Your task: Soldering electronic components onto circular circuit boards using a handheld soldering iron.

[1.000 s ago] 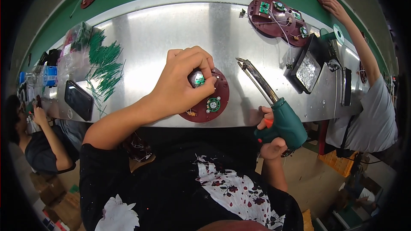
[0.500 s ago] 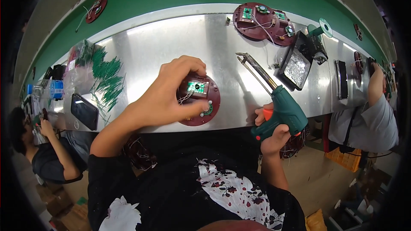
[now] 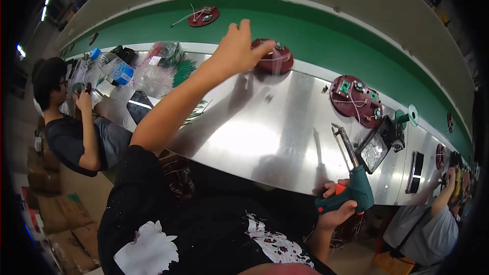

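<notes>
**Soldering gun (image 3: 360,193) gripped in the right fingers (image 3: 330,187), left fingers (image 3: 245,26) spread at a maroon disc (image 3: 281,64)**

The teal soldering gun is grasped by its handle in the right fingers, which are wrapped about the red trigger (image 3: 340,189). It is held at the near edge of the tabletop (image 3: 239,140). Its long axis is run from the right fingers outward across the tabletop, and the metal tip (image 3: 334,126) is pointed away from the body and slightly to the left. A shadow is cast on the metal just left of the barrel.

The left fingers are spread apart and clenched on nothing, with two of them directed away from the body. The maroon disc is placed just to the right of the left fingers, and its left part is overlapped by the thumb; whether it is touched cannot be told. The disc is blurred and seen as an oval, its long axis set roughly left to right, across the tabletop's far rim and the green strip (image 3: 316,40) behind.

Another wired disc (image 3: 201,18) is seen beyond the left fingers, to their left. A pair of overlapping discs (image 3: 347,105) is laid beyond the right fingers, past the tip, with a green spool (image 3: 412,115) to their right.
</notes>
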`<state>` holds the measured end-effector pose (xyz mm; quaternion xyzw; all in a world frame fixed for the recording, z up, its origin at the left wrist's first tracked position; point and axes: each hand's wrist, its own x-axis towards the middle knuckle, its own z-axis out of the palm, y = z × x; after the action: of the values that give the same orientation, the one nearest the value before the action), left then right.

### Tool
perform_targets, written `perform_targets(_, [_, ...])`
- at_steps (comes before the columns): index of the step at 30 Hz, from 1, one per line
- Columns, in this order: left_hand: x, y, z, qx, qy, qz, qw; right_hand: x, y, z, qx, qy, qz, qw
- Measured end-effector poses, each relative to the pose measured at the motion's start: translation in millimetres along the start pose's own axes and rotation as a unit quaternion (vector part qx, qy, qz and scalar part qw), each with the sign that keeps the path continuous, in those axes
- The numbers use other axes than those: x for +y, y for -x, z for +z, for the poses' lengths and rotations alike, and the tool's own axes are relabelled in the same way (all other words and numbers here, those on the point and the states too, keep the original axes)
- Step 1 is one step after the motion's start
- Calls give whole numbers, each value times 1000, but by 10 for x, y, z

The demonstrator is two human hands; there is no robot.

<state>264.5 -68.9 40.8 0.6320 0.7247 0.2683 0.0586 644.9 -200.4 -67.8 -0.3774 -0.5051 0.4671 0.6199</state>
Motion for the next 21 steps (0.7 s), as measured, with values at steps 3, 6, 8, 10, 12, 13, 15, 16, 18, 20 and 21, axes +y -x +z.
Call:
perform_targets(3, [28,-160,-81,44,191,-83,977,0,7,-23,-12,-15,10,1000])
perform_targets(6, [100,-83,-98,-58,79,99,990,-9,-36,-14,-4,-9,8,1000])
perform_targets(8, [-185,-406,10,1,18,123,992,-60,-17,-23,16,14,-1,1000])
perform_targets(10, [-768,-821,200,153,-96,129,975,-66,24,-29,21,-5,25,999])
perform_targets(12, [-1587,-1120,104,148,-234,84,957,4,61,-33,-10,-50,66,997])
perform_targets(13, [-1743,-1238,62,72,-261,12,963,58,82,-52,-17,-61,64,996])
perform_targets(15, [-1954,-1447,137,-11,-209,-71,975,99,55,3,22,-60,46,997])
perform_targets(16, [-2812,-1479,83,3,-85,-30,996,45,20,19,-4,-75,53,996])
perform_targets(18, [-3004,-1589,104,28,-194,-105,975,12,35,60,-5,-100,53,994])
perform_targets(20, [-2888,-1724,313,40,-177,-69,981,3,34,58,22,-104,34,994])
perform_targets(21, [-2635,-1658,319,19,-176,-66,982,10,24,75,17,-89,38,995])
